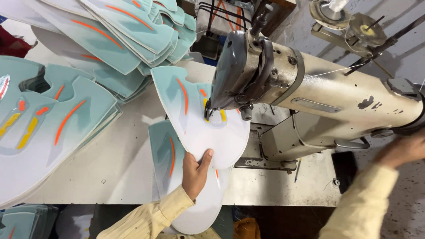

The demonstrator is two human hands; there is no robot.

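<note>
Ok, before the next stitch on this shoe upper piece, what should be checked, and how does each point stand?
1. Left hand grips the top shoe upper piece at its near edge: ok.
2. Piece lies under the sewing machine head: ok.
3. Fingers clear of the needle area: ok.
4. Right hand at the machine's handwheel end: blurred, cannot tell its hold.
5. Thread run to the needle: cannot tell.
6. Second piece below lies separate from the seam area: cannot tell.
</note>
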